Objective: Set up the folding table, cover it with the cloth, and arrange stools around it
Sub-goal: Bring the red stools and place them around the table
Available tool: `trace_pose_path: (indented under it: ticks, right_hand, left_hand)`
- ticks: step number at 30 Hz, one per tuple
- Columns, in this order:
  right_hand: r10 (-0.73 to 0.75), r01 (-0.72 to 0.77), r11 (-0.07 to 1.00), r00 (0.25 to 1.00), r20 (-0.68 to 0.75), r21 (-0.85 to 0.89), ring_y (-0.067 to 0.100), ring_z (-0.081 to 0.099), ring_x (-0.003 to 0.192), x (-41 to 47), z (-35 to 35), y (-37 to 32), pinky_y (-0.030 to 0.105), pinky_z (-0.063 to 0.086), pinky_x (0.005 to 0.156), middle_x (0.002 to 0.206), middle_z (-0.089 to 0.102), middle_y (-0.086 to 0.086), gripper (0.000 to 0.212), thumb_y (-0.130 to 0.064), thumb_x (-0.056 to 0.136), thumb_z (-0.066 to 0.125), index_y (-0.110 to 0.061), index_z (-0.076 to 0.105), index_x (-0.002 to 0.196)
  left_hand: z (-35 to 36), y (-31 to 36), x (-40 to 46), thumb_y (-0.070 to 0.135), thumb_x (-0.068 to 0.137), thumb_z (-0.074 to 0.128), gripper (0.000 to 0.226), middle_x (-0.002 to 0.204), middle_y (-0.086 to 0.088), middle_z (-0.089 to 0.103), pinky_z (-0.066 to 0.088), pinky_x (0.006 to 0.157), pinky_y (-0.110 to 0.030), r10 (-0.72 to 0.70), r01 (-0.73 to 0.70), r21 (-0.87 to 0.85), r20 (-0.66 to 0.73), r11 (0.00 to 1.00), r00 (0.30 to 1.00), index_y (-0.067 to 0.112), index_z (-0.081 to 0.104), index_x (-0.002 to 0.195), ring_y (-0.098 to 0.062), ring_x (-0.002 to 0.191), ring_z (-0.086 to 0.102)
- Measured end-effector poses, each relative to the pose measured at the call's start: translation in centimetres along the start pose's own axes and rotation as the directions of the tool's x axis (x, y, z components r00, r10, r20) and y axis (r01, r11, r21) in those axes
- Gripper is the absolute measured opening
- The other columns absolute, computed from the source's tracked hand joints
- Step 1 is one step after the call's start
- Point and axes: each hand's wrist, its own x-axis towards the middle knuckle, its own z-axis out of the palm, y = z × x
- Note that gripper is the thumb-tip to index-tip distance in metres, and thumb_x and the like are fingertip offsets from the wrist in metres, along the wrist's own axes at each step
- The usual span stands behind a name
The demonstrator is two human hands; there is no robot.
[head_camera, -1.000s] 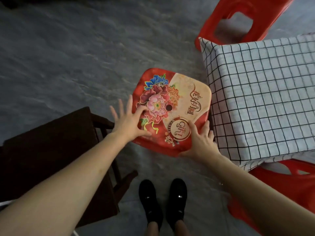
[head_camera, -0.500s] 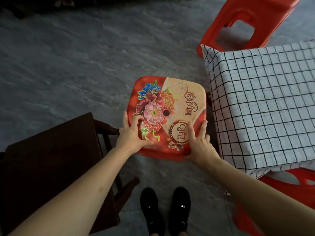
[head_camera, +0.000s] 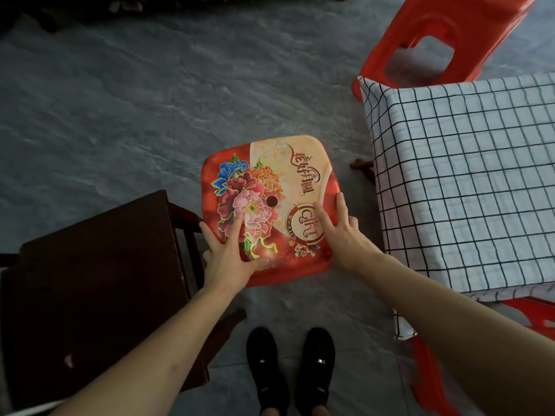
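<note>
Under me the floor (head_camera: 126, 109) is grey stone-look tile, its surface rippled and faintly shiny, with a thin grout line running across beyond the middle. At eight o'clock stands a dark brown wooden chair (head_camera: 90, 283), its seat almost black in the dim light. At eleven o'clock, along the far edge, lies shadowed clutter I cannot make out.
</note>
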Motion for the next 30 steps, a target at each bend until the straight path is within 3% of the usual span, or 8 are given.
trace_pose_path:
  ticks: [7, 16, 22, 30]
  right_hand:
    - [0.09, -0.09, 0.996, 0.996, -0.024, -0.02, 0.049, 0.032, 0.128, -0.8, -0.7, 1.6, 0.057, 0.044, 0.095, 0.152, -0.027, 0.028, 0.11, -0.009, 0.086, 0.066, -0.028, -0.022, 0.15]
    - [0.105, -0.105, 0.994, 0.995, -0.001, -0.018, 0.05, 0.03, 0.13, 1.0, -1.8, 3.1, 0.058, 0.042, 0.099, 0.151, -0.031, 0.023, 0.126, -0.023, 0.078, 0.08, -0.034, -0.025, 0.146]
    - [0.109, -0.114, 0.983, 0.993, -0.037, -0.146, 0.055, 0.038, 0.123, 1.3, -1.6, 2.8, 0.058, 0.044, 0.096, 0.15, -0.021, 0.037, 0.11, -0.017, 0.086, 0.068, -0.016, -0.022, 0.15]
    - [0.158, -0.173, 0.972, 0.982, -0.104, -0.161, 0.044, 0.041, 0.126, 1.0, -1.7, 2.1, 0.052, 0.05, 0.087, 0.155, -0.012, 0.032, 0.1, -0.016, 0.088, 0.064, -0.021, -0.014, 0.151]
  left_hand:
    - [0.0, 2.3, 2.0, 0.053, 0.069, 0.082, 0.109, 0.157, -0.007, -0.029, 0.031, 0.11, -0.055, 0.087, -0.088, 0.07, 0.025, 0.994, 0.996, 0.061, 0.004, 0.145, -0.049, 0.142, 0.016]
    - [0.2, 4.4, 3.6, 0.056, 0.068, 0.08, 0.108, 0.158, -0.007, -0.026, 0.035, 0.107, -0.057, 0.089, -0.092, 0.098, 0.033, 0.991, 0.995, 0.059, 0.004, 0.146, -0.051, 0.141, 0.016]
    - [0.3, 4.4, 3.8, 0.058, 0.067, 0.08, 0.109, 0.158, -0.007, -0.023, 0.037, 0.105, -0.057, 0.102, -0.102, 0.121, 0.01, 0.987, 0.995, 0.06, 0.004, 0.145, -0.049, 0.141, 0.019]
    - [0.0, 4.3, 3.8, 0.067, 0.071, 0.071, 0.11, 0.158, -0.01, -0.027, 0.044, 0.103, -0.054, 0.101, -0.107, 0.228, 0.039, 0.968, 0.994, 0.058, -0.009, 0.145, -0.045, 0.143, 0.018]
